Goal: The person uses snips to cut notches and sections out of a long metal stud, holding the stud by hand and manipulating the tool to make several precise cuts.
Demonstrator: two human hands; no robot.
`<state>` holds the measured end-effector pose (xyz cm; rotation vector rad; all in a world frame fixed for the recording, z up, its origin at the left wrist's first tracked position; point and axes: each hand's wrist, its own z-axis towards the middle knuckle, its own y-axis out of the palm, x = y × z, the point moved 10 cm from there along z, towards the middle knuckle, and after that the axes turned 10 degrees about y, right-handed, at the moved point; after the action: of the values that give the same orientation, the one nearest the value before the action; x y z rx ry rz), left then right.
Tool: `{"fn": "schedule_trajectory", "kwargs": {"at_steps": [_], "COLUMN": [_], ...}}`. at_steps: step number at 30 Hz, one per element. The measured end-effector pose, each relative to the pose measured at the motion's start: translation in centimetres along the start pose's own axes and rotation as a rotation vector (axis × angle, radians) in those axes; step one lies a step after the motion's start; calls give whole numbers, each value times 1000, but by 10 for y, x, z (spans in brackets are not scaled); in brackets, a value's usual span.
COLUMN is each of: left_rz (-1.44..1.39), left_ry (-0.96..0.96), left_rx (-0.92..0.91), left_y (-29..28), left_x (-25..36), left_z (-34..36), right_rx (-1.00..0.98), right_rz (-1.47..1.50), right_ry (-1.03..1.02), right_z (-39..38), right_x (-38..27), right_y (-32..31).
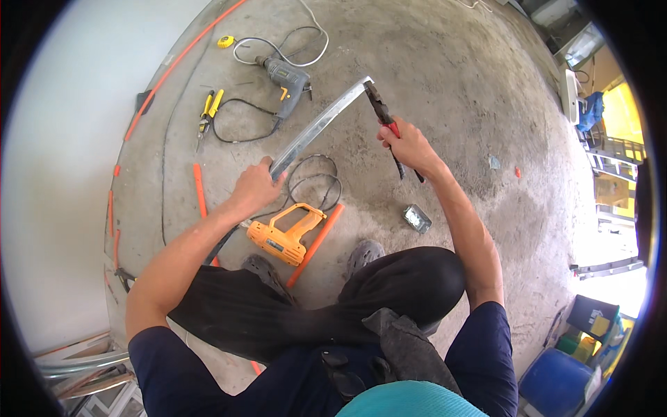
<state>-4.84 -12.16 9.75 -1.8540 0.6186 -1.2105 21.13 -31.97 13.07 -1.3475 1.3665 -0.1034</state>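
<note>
My left hand (256, 189) is wrapped round the near end of a long silvery metal strip (321, 124), which slants up and away to the right. In my right hand (413, 149) are dark-jawed pliers (377, 105) with red on the handles. Their jaws meet the strip's far end; whether they are clamped on it I cannot tell. Below the strip, an orange heat gun (276, 240) lies on the floor near my feet, its dark cord looped behind it. An orange tube (316, 244) lies along its right side.
A grey corded drill (286, 83), yellow-handled pliers (210, 111) and a yellow tape measure (225, 42) lie at the far left. A small metal tin (417, 218) sits right of my feet. A white wall (76, 174) bounds the left; a blue drum (556, 382) stands lower right.
</note>
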Motion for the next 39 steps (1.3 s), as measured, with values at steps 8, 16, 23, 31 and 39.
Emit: {"fn": "schedule_trajectory", "kwargs": {"at_steps": [8, 16, 23, 31, 39], "left_rz": [-79, -311, -227, -174, -135], "left_ry": [49, 79, 101, 109, 107], "left_rx": [-35, -82, -41, -27, 4], "left_y": [0, 2, 2, -1, -1], "left_x": [4, 36, 39, 39, 35], "left_z": [-1, 32, 36, 35, 35], "right_rx": [89, 44, 7, 13, 67], "right_rz": [-2, -66, -22, 10, 0], "right_ry": [-53, 10, 110, 114, 83], "right_z": [-11, -21, -20, -19, -18], "right_x": [-20, -27, -10, -7, -12], "right_y": [-13, -19, -15, -14, -17]}}
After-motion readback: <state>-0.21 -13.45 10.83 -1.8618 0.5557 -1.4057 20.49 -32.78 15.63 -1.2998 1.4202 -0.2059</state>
